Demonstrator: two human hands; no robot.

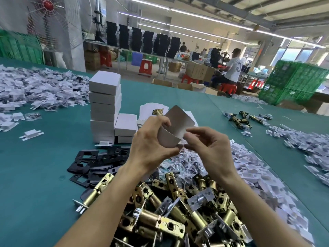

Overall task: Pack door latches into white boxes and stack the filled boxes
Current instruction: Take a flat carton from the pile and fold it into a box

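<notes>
At center frame the left hand (151, 145) grips a white box (173, 125), a latch (157, 112) poking out above its knuckles. The right hand (210, 147) pinches the box's lower right edge. The box stack (105, 104) stands to the upper left, the latch pile (178, 211) below.

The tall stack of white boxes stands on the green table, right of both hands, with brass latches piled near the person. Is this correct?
No. The head view shows the tall stack of white boxes on the green table left of the left hand and right hand, not right of them; brass latches are piled near the person.
</notes>
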